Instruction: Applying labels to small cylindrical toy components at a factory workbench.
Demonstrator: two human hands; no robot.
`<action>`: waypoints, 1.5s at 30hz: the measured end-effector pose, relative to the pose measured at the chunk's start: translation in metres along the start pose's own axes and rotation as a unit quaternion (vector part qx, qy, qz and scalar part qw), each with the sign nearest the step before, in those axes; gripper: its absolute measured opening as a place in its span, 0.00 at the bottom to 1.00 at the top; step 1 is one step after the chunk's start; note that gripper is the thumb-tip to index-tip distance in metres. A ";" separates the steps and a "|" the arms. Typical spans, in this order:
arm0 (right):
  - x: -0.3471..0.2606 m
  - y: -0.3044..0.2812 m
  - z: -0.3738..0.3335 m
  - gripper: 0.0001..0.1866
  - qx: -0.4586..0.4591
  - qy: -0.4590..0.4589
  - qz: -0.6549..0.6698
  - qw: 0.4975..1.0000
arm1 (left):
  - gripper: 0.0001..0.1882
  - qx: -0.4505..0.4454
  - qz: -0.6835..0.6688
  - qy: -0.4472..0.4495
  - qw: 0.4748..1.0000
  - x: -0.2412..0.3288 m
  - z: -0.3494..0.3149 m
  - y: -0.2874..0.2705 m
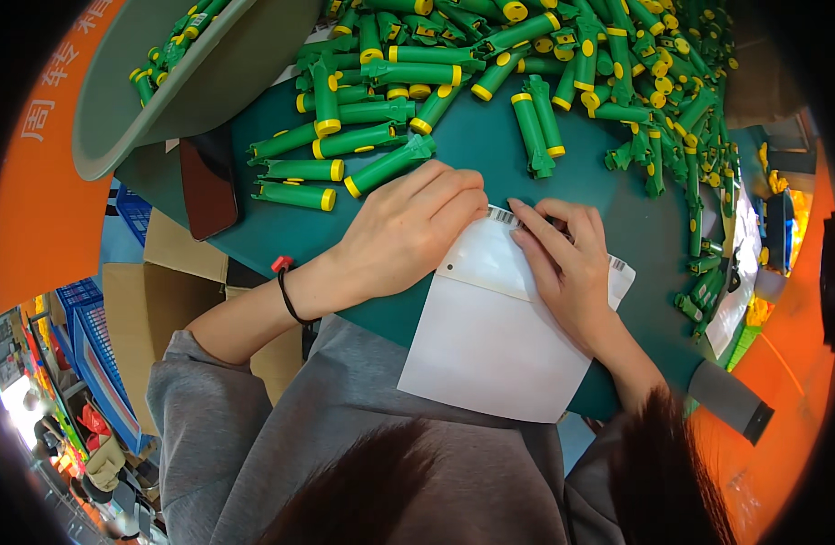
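A white sheet of barcode stickers (495, 350) hangs over the near edge of the green tabletop, towards my lap. Its top edge carries a row of small black-and-white barcodes. My left hand (417, 218) is closed at the sheet's upper left corner, its fingertips pressed together; what lies under them is hidden. My right hand (567, 259) holds the upper right part, with thumb and forefinger at a barcode on the top edge. Beyond my hands lie green plastic tubes with yellow ends; the nearest tube (390, 165) is just past my left knuckles.
Many more green-and-yellow tubes (608, 54) are heaped at the far side and right. A grey-green basin (118, 136) with some tubes stands at far left. Beside it lies a dark flat phone-like thing (208, 186). An open cardboard box (131, 309) and blue crates (95, 318) are lower left.
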State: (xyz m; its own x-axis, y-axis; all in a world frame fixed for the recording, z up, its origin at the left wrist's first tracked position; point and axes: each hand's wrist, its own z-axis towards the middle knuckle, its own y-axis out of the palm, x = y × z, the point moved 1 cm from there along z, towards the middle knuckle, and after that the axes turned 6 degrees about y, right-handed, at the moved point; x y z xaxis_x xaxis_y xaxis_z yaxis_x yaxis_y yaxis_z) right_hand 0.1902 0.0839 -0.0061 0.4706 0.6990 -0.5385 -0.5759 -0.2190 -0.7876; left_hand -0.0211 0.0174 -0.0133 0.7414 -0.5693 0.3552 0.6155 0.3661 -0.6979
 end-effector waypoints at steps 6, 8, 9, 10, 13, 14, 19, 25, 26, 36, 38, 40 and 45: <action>0.012 -0.038 0.070 0.22 0.022 -0.050 -0.032 0.998 | 0.07 -0.022 -0.045 -0.047 0.998 -0.004 0.001 -0.002; 0.018 -0.042 0.099 0.20 -0.061 -0.121 -0.067 0.989 | 0.07 -0.025 -0.060 -0.050 0.997 -0.004 0.003 -0.003; 0.024 -0.040 0.110 0.19 -0.090 -0.163 -0.074 0.980 | 0.08 -0.028 -0.065 -0.056 0.996 -0.005 0.003 -0.003; 0.031 -0.042 0.119 0.19 -0.087 -0.161 -0.077 0.980 | 0.08 -0.031 -0.069 -0.062 0.995 -0.005 0.003 -0.002; 0.040 -0.045 0.132 0.17 -0.244 -0.152 -0.092 0.953 | 0.08 -0.026 -0.083 -0.076 0.993 -0.005 0.003 -0.001; 0.039 -0.045 0.131 0.16 -0.240 -0.155 -0.109 0.952 | 0.08 -0.024 -0.079 -0.079 0.993 -0.004 0.002 -0.001; 0.035 -0.049 0.123 0.15 -0.195 -0.164 -0.147 0.956 | 0.07 -0.035 -0.163 -0.139 0.976 -0.004 0.000 -0.007; 0.025 -0.046 0.063 0.18 -0.087 0.045 0.109 0.989 | 0.04 0.065 -0.289 -0.217 0.930 0.002 0.009 -0.025; 0.018 -0.044 0.048 0.18 -0.088 0.152 0.240 0.955 | 0.04 0.053 -0.338 -0.243 0.907 0.006 0.011 -0.033; -0.009 -0.031 -0.009 0.19 -0.019 0.234 0.504 0.831 | 0.05 -0.004 -0.270 -0.194 0.943 0.036 0.047 -0.020; -0.007 -0.032 -0.011 0.20 -0.022 0.242 0.499 0.832 | 0.05 -0.007 -0.273 -0.197 0.942 0.041 0.048 -0.018; -0.006 -0.035 -0.013 0.20 -0.018 0.184 0.439 0.879 | 0.05 -0.008 -0.278 -0.197 0.940 0.045 0.050 -0.019; -0.008 -0.037 -0.012 0.21 -0.024 0.178 0.431 0.885 | 0.05 -0.045 -0.241 -0.216 0.945 0.048 0.052 -0.022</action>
State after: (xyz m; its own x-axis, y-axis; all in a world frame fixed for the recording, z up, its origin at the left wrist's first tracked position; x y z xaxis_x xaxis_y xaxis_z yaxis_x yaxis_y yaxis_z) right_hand 0.2161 0.0784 0.0238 0.0562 0.0025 -0.9984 -0.7987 -0.6000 -0.0464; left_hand 0.0147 0.0204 0.0509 0.4326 -0.2924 0.8528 0.8988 0.0656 -0.4334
